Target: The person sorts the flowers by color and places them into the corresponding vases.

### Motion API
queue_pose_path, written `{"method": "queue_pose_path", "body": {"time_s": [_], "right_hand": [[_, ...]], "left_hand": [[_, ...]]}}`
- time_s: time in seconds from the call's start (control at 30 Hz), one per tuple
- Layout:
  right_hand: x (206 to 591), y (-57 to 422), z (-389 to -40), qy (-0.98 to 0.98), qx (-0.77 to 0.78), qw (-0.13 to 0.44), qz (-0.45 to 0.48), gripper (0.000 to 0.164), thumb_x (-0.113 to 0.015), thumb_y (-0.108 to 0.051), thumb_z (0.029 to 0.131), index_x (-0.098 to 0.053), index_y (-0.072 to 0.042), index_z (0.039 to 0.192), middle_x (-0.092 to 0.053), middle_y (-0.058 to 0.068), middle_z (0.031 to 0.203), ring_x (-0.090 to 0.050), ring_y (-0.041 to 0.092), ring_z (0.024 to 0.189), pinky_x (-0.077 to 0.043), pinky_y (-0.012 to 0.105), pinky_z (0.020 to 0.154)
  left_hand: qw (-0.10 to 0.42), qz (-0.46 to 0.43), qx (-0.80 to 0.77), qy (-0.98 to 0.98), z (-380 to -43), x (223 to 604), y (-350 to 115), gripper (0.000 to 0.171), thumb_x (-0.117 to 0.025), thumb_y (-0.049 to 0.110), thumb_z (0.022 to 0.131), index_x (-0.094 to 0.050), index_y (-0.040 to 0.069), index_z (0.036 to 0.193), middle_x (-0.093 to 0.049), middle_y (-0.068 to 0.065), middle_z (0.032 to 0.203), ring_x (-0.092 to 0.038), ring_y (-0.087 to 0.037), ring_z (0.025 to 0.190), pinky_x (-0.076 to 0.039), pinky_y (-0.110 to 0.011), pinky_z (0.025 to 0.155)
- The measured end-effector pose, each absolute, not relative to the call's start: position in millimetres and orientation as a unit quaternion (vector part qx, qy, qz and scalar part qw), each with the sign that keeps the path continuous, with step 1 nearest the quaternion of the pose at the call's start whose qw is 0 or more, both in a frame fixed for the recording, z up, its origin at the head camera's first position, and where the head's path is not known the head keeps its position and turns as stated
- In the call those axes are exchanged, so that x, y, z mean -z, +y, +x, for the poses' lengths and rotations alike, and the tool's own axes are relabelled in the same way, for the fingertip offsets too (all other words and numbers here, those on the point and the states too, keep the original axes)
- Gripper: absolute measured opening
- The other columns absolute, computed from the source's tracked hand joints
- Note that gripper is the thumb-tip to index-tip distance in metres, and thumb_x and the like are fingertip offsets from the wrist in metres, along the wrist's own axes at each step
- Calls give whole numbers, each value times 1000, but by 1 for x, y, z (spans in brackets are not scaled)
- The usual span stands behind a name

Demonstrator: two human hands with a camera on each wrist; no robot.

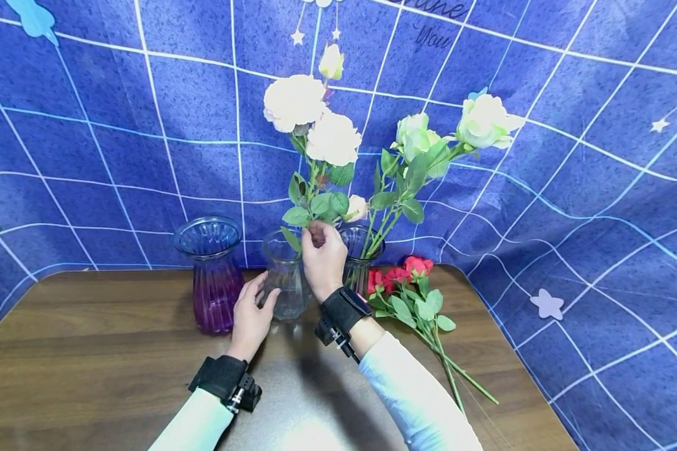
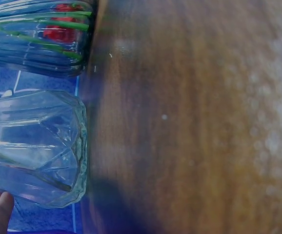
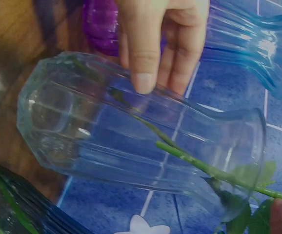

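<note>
My right hand (image 1: 324, 258) pinches the green stem (image 3: 214, 171) of white flowers (image 1: 334, 139) just above the mouth of a clear glass vase (image 1: 288, 294). That stem's cut end lies partway down inside the glass, while another, darker stem (image 2: 29, 169) reaches near the bottom. My left hand (image 1: 252, 316) is at the vase's left side, its fingers extended and its thumb tip right at the glass. A blue-and-purple vase (image 1: 214, 294) stands to the left of that hand. The white blooms rise above the clear vase, with a bud (image 1: 331, 61) on top.
Close on the right, a dark glass vase (image 1: 356, 272) holds pale green-white roses (image 1: 414, 134). Red roses (image 1: 397, 275) lie beside it, stems toward the front right. A blue gridded cloth (image 1: 146, 144) hangs behind the wooden table (image 1: 90, 351).
</note>
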State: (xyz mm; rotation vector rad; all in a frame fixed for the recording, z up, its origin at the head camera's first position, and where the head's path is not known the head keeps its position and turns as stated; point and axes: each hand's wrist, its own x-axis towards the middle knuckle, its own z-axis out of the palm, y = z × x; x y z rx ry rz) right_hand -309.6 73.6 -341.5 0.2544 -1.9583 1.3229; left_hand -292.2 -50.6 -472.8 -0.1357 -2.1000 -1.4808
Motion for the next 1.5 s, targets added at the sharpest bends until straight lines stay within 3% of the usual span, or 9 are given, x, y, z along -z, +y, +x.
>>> {"method": "queue_pose_path", "body": {"time_s": [0.57,1.2,1.5], "right_hand": [[347,66,-303,-800,-495,333,58,14,-63,-7,81,-68,1,93,-69,12,83,-66,21,72,-54,21,65],[346,70,-302,-802,-516,301,25,17,-67,-18,84,-72,-4,92,-72,8,80,-67,18,70,-53,21,62],[352,75,-297,-811,-498,304,33,15,-61,-12,86,-73,-4,90,-73,7,78,-67,18,68,-53,22,61]], "left_hand": [[276,-53,550,-786,-294,474,-52,43,-64,9,88,-52,-1,128,-54,-20,125,-54,-33,116,-48,-44,98],[286,-58,564,-772,-295,474,-49,43,-65,7,87,-54,0,127,-55,-19,125,-55,-31,116,-48,-41,98],[286,-59,558,-776,-293,473,-48,42,-64,7,88,-53,-2,127,-55,-21,123,-55,-33,115,-47,-40,98]]}}
